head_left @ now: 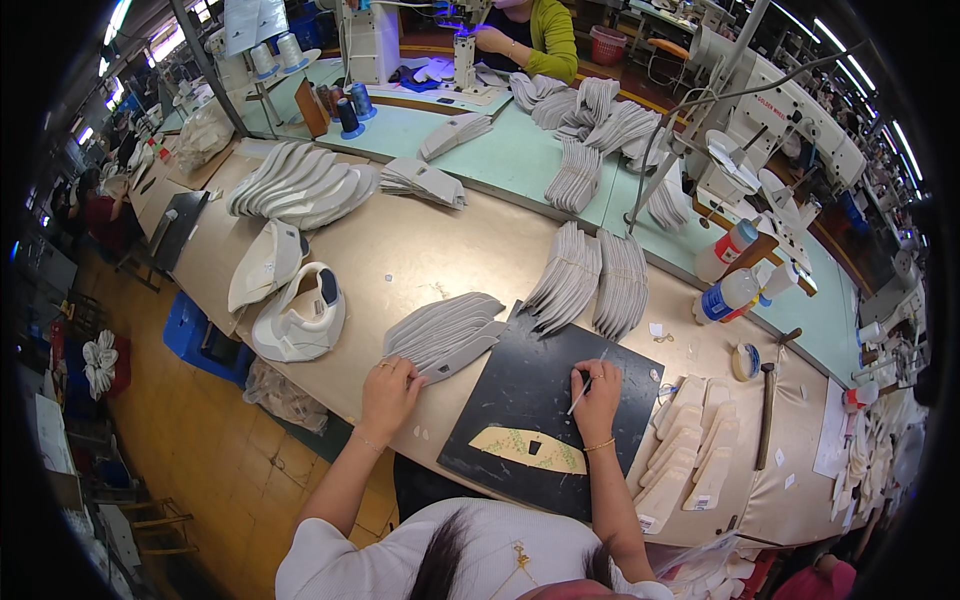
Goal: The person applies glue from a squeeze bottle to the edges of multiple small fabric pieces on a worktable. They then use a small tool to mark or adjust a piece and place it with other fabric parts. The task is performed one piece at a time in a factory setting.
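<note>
My left hand (390, 394) is at the near left end of a fanned stack of grey shoe-upper pieces (440, 335), its bent fingers closed on the edge of a piece. How many pieces it grips I cannot tell. Over the black cutting mat (520, 385), my right hand (597, 396) holds a thin silver pen (573, 405), slanted with its lower end toward the mat. A cream, curved template (528, 450) with green marks and a small dark cutout lies flat on the mat, just left of my right wrist.
Upright bundles of grey pieces (565, 278) stand behind the mat. Sewn uppers (300, 315) and a large stack (300, 185) are at left. Pale pieces (685, 445), a hammer (766, 415), a tape roll (745, 362) and bottles (727, 297) lie right. A co-worker (540, 40) sits opposite.
</note>
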The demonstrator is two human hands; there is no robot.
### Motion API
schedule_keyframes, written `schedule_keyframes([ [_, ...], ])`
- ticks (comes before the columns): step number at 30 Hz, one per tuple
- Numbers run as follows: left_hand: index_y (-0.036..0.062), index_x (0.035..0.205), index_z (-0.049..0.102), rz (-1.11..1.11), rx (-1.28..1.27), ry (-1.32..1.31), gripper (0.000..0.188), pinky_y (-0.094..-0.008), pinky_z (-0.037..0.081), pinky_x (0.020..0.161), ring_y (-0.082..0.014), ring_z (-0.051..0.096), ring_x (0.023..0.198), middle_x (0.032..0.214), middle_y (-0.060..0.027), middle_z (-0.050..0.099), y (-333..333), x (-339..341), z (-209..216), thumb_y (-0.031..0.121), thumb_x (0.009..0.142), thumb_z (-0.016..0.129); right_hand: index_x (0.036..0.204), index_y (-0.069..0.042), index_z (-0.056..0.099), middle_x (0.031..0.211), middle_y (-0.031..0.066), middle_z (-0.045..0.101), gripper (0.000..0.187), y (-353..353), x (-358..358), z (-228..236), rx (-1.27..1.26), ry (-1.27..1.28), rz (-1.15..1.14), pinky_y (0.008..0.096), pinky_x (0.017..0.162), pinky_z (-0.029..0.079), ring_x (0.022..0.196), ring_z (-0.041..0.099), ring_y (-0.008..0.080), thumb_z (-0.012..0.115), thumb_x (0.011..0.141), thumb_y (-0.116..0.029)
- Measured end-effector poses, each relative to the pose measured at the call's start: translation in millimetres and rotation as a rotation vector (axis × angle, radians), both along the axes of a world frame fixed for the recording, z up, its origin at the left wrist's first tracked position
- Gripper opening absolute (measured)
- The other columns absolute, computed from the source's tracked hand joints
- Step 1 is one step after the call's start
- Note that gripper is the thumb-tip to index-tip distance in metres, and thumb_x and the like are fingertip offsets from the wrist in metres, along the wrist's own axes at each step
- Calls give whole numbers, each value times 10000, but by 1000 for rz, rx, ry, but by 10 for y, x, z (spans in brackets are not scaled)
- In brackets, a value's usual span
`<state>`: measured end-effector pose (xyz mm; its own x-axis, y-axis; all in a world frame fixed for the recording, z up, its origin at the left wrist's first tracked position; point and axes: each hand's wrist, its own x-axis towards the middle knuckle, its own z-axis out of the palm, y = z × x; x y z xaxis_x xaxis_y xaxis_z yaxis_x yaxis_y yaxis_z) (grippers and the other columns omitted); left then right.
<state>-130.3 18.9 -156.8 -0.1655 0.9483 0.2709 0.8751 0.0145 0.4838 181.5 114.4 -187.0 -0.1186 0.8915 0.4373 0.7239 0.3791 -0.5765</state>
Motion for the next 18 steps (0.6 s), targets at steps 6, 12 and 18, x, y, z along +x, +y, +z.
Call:
schedule_keyframes([
  [6, 61, 765, 543, 1, -8, 9, 204, -401, 454, 677, -302, 571, 758, 767, -99, 571, 2, -6, -13, 121, 732, 735, 871, -50, 606, 876, 85, 566, 109, -5, -3, 10, -20, -7, -6, 366, 787, 410, 856, 508, 284, 664, 780, -69],
  [12, 34, 749, 548, -8, 32, 13, 215, -387, 448, 646, -303, 566, 719, 750, -109, 573, 8, -14, -11, 117, 732, 746, 875, -48, 607, 882, 86, 567, 114, -2, -2, 5, -24, 1, 1, 369, 787, 413, 864, 511, 286, 664, 777, -63],
  [18, 43, 753, 547, -7, 16, 6, 212, -392, 449, 658, -305, 564, 731, 750, -104, 571, 8, -16, 7, 119, 728, 744, 881, -43, 603, 897, 103, 572, 114, -11, 5, 25, -22, 99, 10, 381, 793, 423, 876, 528, 302, 665, 786, -52],
])
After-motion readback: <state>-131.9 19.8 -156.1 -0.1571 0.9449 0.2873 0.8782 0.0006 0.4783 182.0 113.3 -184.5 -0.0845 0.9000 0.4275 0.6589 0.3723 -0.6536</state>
